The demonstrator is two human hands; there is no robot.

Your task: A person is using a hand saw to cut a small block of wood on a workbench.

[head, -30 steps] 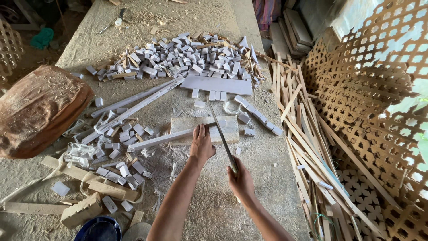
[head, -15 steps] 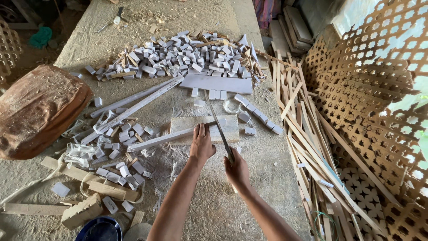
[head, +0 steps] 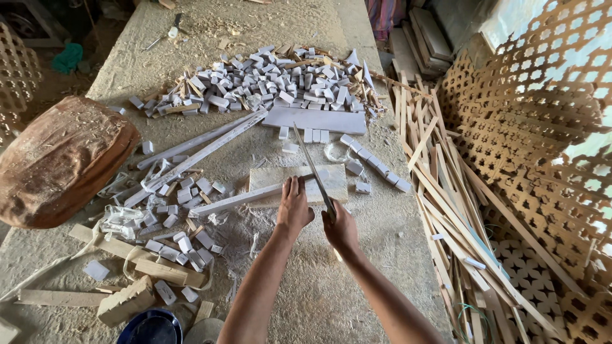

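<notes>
Two hands at the near edge of a pale wooden block [head: 275, 177] on the dusty workbench [head: 357, 267]. Left hand [head: 294, 207] lies flat, fingers together, pressing a long white strip [head: 245, 199] down onto the block. The strip runs from lower left up to the right, its right end over the block, its left end trailing toward a scatter of small cut white pieces [head: 182, 216].

Right hand [head: 340, 227] is closed around the handle of a thin saw blade [head: 312, 169]. The blade points away from the person and slightly left, crossing the strip just right of the left hand's fingertips. So the blade's axis lies across the strip's axis, near a right angle, and the two hands sit just beside each other.

Beyond the block: a flat white board [head: 315, 120] and a large heap of white offcuts [head: 268, 83]. Loose slats [head: 440, 191] lie to the right.
</notes>
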